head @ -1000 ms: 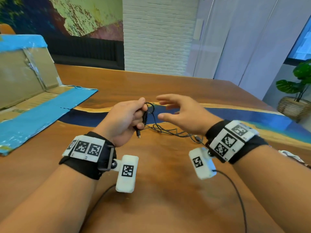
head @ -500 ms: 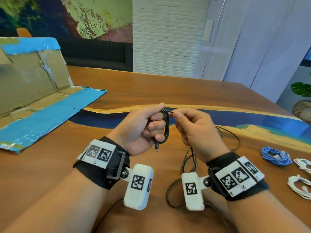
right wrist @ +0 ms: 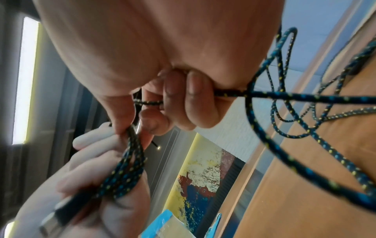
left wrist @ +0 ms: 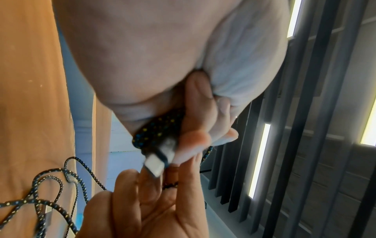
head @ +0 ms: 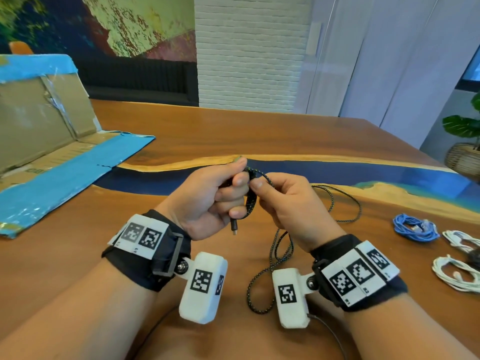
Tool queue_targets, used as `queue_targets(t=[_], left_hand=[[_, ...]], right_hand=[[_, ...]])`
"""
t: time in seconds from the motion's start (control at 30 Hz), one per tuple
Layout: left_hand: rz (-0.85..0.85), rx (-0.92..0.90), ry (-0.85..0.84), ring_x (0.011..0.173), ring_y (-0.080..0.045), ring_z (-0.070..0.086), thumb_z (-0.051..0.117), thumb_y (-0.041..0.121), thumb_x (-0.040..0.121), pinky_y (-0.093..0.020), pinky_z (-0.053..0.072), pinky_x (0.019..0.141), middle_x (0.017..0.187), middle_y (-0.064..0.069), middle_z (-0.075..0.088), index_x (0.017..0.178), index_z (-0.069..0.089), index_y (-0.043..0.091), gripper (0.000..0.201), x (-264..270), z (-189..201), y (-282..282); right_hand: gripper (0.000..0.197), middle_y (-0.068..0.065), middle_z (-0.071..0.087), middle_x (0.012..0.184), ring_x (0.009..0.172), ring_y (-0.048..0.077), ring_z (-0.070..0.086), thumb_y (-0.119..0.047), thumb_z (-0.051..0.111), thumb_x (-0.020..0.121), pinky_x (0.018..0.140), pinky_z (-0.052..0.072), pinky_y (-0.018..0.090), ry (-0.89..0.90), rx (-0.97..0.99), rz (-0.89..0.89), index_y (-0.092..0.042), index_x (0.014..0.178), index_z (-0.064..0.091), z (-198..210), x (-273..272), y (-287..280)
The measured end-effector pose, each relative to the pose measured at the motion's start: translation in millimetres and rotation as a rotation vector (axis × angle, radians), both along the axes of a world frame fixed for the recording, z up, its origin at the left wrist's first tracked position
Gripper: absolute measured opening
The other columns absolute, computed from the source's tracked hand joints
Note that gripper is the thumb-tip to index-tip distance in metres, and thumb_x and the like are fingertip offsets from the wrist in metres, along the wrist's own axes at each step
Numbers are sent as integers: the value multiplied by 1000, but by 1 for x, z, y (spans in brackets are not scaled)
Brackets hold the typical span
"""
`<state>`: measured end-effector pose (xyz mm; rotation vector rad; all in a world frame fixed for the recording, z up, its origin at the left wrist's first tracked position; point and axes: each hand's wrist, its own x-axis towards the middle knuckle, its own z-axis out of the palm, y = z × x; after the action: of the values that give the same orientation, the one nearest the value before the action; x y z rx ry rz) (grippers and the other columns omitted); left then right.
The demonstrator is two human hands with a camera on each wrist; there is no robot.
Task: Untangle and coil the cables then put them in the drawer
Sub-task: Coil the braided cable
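A black braided cable [head: 251,203] with blue and yellow flecks is bunched in short loops in my left hand [head: 207,201], whose fingers curl round it above the table's middle. Its metal plug [head: 234,228] hangs below the fist. My right hand [head: 288,206] pinches the same cable just right of the loops. The loose length [head: 275,258] trails over the table under my right wrist. In the left wrist view the loops [left wrist: 158,128] and plug [left wrist: 155,162] show. The right wrist view shows the cable [right wrist: 284,95] leaving my right fingers [right wrist: 191,103].
An opened cardboard box [head: 39,141] with blue tape lies at the left on the wooden table [head: 233,131]. A coiled blue cable [head: 413,227] and two white cable bundles [head: 459,271] lie at the right. A potted plant [head: 465,152] stands beyond the table's right edge.
A second ago my right hand was open beside the cable; it now pinches it. More loops sit in my left hand, and both hands have drawn closer to me.
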<state>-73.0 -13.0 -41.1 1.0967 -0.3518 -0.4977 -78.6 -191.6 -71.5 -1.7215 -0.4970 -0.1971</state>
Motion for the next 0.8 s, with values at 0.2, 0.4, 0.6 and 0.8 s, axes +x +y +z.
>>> queue_targets(t=[0.2, 0.4, 0.6, 0.8], left_hand=[[57, -256, -18, 43, -9, 21, 44, 31, 102, -20, 36, 49, 55, 8, 34, 101, 73, 6, 38, 3, 2, -3], [294, -353, -101, 78, -10, 61, 29, 18, 113, -25, 53, 85, 117, -1, 74, 141, 51, 0, 40, 14, -4, -4], [420, 336, -323, 85, -21, 71, 40, 11, 111, -32, 56, 81, 104, -10, 77, 140, 49, 9, 31, 17, -8, -3], [59, 799, -534, 66, -23, 48, 59, 51, 100, -41, 44, 69, 66, -6, 54, 94, 66, 0, 52, 11, -6, 5]], right_hand=[[20, 1, 50, 61, 42, 13, 28, -16, 55, 103, 40, 23, 22, 183, 280, -7, -13, 96, 74, 3, 2, -21], [21, 3, 66, 65, 49, 21, 52, -23, 56, 104, 52, 44, 31, 285, -273, 90, -19, 106, 76, -10, -3, -5], [20, 7, 60, 57, 52, 20, 56, -16, 62, 101, 62, 49, 35, 174, -256, 233, -6, 88, 74, 3, -15, 2], [21, 4, 50, 53, 46, 16, 50, -16, 66, 98, 59, 46, 40, 146, -125, 16, -5, 83, 74, 2, -3, -20]])
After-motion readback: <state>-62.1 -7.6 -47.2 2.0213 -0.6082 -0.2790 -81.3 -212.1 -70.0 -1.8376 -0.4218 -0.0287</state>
